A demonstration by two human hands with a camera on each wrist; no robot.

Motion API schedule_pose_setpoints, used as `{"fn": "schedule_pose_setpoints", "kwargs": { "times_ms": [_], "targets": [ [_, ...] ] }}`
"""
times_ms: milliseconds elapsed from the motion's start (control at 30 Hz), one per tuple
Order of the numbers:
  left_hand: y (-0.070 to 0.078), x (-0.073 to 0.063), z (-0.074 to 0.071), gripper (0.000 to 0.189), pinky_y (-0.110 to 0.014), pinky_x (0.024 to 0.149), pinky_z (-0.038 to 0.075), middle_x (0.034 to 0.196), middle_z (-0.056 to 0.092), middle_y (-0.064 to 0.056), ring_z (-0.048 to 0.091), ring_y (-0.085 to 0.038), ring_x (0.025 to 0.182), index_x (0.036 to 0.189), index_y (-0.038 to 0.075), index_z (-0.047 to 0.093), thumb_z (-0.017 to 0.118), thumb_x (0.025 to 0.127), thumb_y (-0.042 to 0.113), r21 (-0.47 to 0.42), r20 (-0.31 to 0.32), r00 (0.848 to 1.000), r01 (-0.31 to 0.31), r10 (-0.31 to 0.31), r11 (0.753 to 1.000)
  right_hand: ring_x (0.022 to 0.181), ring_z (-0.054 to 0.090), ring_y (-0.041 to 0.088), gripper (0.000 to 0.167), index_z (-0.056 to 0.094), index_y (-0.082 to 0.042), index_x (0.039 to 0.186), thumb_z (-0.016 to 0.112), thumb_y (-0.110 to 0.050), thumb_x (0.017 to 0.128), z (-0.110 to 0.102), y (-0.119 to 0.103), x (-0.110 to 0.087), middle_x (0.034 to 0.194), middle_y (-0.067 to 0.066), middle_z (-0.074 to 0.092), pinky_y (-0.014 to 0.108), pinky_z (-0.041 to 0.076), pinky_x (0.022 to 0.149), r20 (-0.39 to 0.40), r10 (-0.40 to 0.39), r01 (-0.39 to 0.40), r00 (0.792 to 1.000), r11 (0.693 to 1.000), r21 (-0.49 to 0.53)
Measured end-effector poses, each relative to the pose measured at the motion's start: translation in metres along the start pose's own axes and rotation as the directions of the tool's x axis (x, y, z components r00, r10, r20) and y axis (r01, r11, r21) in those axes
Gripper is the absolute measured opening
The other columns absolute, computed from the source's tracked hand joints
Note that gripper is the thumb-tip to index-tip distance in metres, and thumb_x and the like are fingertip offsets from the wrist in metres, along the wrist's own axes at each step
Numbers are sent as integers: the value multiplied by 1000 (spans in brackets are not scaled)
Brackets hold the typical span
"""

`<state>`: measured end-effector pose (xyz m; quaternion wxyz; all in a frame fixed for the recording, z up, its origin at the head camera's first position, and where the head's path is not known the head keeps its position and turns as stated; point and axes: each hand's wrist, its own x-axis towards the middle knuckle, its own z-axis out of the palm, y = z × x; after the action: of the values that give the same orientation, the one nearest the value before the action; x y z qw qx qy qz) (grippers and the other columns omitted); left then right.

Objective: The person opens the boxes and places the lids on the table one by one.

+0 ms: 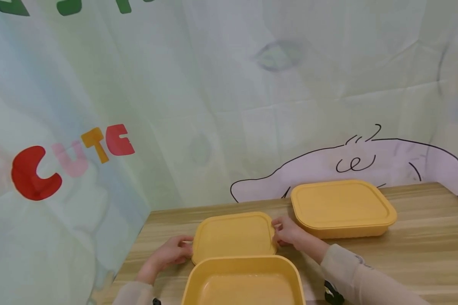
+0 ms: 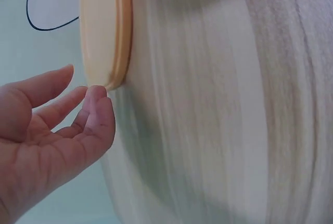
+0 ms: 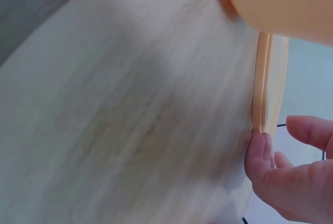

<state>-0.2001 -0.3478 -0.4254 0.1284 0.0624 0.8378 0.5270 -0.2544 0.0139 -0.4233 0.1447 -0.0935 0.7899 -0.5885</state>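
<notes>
Yellow lid: left hand touches left edge, right hand right edge, thumbs spread. Tub hides most near edge; lidded box right, narrow gap.

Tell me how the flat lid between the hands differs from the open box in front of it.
The lid is flat; the open box is deep and hollow. The left hand and right hand touch the lid; neither touches the open box. The open box is nearer the head camera than the lid. Both are yellow with rounded corners.
</notes>
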Motion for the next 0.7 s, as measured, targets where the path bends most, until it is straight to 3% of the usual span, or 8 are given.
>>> {"fn": "schedule_pose_setpoints", "kwargs": {
  "times_ms": [100, 233, 333, 533, 700],
  "targets": [
    [24, -9, 8, 53, -27, 63, 49, 96, 58, -14, 55, -15, 78, 125, -17, 40, 59, 85, 12, 41, -46, 999, 25, -24, 999, 60, 47, 13, 46, 44, 17, 115, 58, 16, 71, -3, 2, 0, 78, 9, 46, 21, 43, 51, 38, -22, 21, 999, 1000, 20],
    [48, -16, 14, 48, -25, 60, 45, 96, 55, -16, 50, -15, 72, 126, -20, 37, 53, 89, 5, 67, -45, 998, 43, -40, 997, 59, 47, 12, 41, 48, 13, 110, 59, 12, 72, -7, 17, 7, 75, 6, 45, 22, 44, 50, 102, -94, 89, 990, 995, 53],
    [57, -19, 16, 46, -28, 64, 46, 98, 55, -18, 51, -17, 75, 126, -19, 38, 53, 90, 5, 91, -52, 998, 41, -37, 995, 60, 48, 13, 39, 49, 11, 109, 59, 9, 71, -9, 18, 6, 76, 7, 46, 23, 44, 51, 120, -112, 106, 986, 993, 57],
    [71, -22, 22, 43, -51, 81, 47, 105, 55, -21, 53, -24, 95, 126, -14, 43, 55, 90, 6, 127, -66, 998, 31, -23, 991, 63, 46, 16, 38, 48, 13, 109, 54, 7, 72, -14, -5, -15, 79, 9, 46, 24, 43, 54, 132, -75, 72, 988, 997, 22],
    [84, -25, 30, 41, -47, 78, 49, 101, 56, -16, 53, -22, 93, 126, -11, 46, 57, 90, 7, 158, -46, 999, 8, 0, 987, 58, 43, 14, 39, 46, 13, 111, 52, 6, 73, -20, -7, -19, 78, 7, 46, 23, 40, 53, 175, -87, 85, 981, 996, 16]
  ]
}}
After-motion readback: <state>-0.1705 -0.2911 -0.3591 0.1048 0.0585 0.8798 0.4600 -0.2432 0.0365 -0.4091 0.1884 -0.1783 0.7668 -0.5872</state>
